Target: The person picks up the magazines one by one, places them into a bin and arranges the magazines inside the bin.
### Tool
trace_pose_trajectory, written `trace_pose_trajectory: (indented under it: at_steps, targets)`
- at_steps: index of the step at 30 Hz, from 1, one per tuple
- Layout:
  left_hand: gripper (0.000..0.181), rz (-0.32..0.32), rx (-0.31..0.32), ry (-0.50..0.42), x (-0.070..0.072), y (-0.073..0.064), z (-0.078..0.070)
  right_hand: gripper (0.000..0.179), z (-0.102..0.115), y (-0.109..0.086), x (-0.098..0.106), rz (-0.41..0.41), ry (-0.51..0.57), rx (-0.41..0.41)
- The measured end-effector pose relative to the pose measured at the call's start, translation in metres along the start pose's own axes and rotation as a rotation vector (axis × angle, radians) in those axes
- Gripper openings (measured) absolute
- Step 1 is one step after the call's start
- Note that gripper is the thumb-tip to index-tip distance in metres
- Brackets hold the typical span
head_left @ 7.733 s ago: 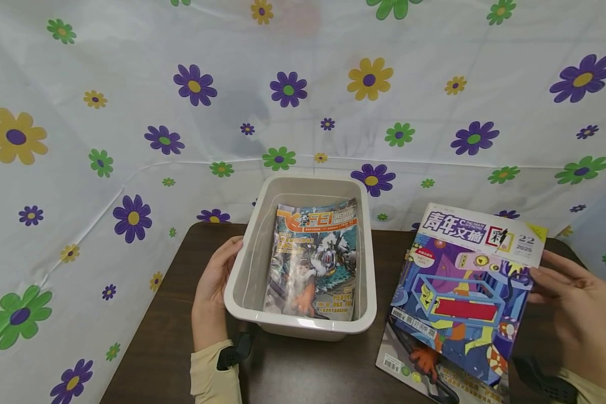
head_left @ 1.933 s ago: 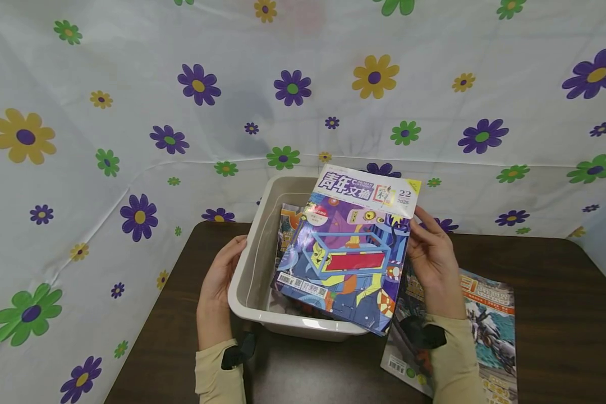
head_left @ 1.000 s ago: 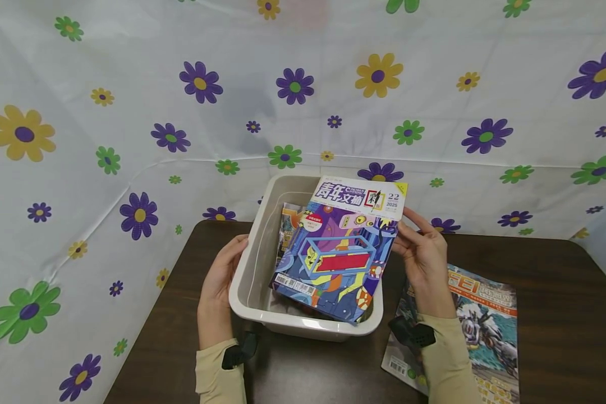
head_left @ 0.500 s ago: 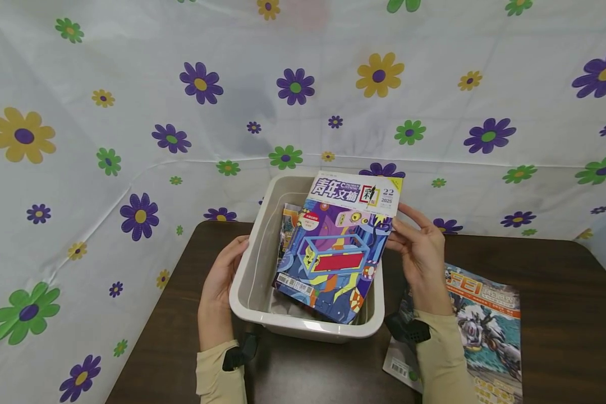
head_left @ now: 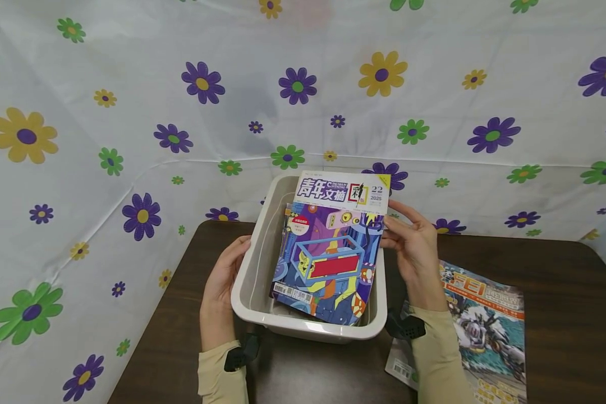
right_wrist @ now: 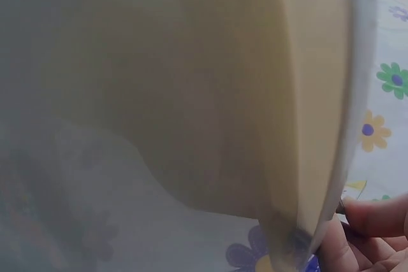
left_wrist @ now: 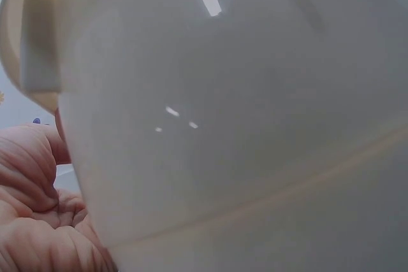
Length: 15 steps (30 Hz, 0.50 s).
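Pinches the right edge of a purple magazine (head_left: 333, 266), leftward of the fingers and nearly lengthwise across the mouth of the pale tub (head_left: 308, 327), with the nearer right hand (head_left: 415, 247), while gripping the tub's left rim with the left hand (head_left: 224, 278).

One bin (head_left: 313, 326), one table (head_left: 560, 314), two hands (head_left: 224, 275), two black wrist devices (head_left: 238, 357) and at least two magazines (head_left: 328, 233) can be counted.

Pale bin (right_wrist: 159, 93) up close, right grip (right_wrist: 376, 222) by its rim, flowered cloth (right_wrist: 390, 42)

head view above, wrist views beside tub (left_wrist: 236, 119)
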<state>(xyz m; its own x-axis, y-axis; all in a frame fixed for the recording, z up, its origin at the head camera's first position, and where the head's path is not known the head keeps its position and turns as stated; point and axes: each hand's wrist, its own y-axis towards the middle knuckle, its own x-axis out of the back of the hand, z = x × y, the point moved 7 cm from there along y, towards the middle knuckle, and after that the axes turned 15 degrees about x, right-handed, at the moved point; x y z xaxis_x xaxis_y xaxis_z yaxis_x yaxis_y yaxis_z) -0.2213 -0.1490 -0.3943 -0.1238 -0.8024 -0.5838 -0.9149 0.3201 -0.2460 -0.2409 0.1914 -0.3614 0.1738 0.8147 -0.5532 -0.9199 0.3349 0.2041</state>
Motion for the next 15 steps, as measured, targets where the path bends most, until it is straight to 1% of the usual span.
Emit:
trace_pose_trajectory:
  at_steps: [6, 8, 15]
  targets:
    - [0.028, 0.014, 0.001, -0.009, -0.002, 0.0, 0.0, 0.029, 0.001, 0.001, -0.005, 0.054, -0.053, -0.004]
    - [0.028, 0.02, 0.002, -0.017, -0.002, 0.0, 0.0, 0.03, 0.001, 0.002, -0.007, 0.074, -0.056, -0.004]
    - [0.029, 0.016, 0.006, -0.021, -0.003, 0.0, 0.0, 0.035, 0.002, 0.002, -0.012, 0.119, -0.02, 0.007]
